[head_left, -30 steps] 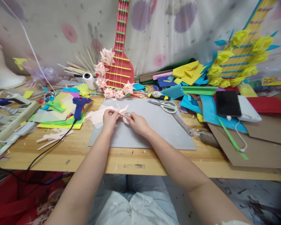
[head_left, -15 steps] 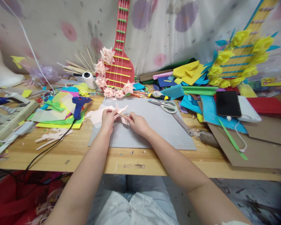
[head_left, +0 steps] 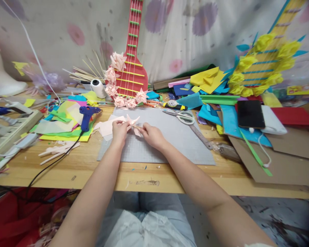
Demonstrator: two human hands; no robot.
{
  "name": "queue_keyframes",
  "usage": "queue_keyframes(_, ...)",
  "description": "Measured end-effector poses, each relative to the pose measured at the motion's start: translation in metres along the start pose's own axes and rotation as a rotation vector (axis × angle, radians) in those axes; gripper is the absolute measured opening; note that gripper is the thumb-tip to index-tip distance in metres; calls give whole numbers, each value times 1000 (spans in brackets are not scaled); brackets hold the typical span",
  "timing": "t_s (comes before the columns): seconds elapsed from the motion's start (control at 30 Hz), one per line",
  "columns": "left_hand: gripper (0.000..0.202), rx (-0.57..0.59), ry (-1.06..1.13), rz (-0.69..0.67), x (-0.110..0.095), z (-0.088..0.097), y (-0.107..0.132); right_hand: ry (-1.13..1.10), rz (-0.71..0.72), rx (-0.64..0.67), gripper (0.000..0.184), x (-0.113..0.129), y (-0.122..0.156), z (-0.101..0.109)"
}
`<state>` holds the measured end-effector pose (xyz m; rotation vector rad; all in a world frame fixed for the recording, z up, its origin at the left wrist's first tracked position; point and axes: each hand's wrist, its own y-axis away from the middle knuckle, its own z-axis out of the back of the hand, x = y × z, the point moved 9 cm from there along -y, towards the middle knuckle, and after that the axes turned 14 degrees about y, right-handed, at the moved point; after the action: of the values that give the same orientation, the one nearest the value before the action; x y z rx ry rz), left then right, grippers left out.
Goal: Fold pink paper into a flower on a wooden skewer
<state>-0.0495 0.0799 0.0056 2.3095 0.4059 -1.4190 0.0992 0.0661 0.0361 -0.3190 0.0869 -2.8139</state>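
Observation:
Over the grey cutting mat, my left hand pinches a pale pink paper flower with pointed petals. From the other side my right hand is closed on a thin wooden stick that reaches toward the flower. Whether the stick's tip touches the petals I cannot tell. Flat pink paper sheets lie beside and partly under my left hand. Behind my hands stands a red pipa-shaped craft trimmed with similar pink flowers.
Left of the mat, a blue glue gun stands on coloured sheets, its black cord crossing the table. Scissors, a metal ruler and a yellow-black cutter lie at the mat's far right. A phone and cardboard are further right.
The flower between my hands has turned very slightly. Both hands stay in nearly the same place and keep their grip.

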Motion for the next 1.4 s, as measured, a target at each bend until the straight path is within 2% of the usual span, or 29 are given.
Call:
queue_keyframes(0.1,38,-1,-43,5,0,0,1,7,-2,0,30,-1,0,-2)
queue_keyframes(0.37,43,-1,-135,-92,-1,6,-3,-22,19,-6,28,2,0,-5)
queue_keyframes(0.53,42,130,-148,-174,-1,-6,-2,-49,-59,-29,30,-8,-1,-3)
queue_keyframes(0.7,47,253,-301,-323,-7,-14,3,-42,-109,-26,36,-13,-2,-6)
queue_keyframes(0.93,45,202,-370,-341,-8,-9,2,9,-95,-2,42,-9,-2,-5)
queue_keyframes(1.13,43,203,-359,-341,-8,-9,0,45,-97,2,42,-10,-3,-6)
queue_keyframes(1.4,37,179,-360,-383,-13,-11,6,-34,-116,-18,38,-11,-1,-5)
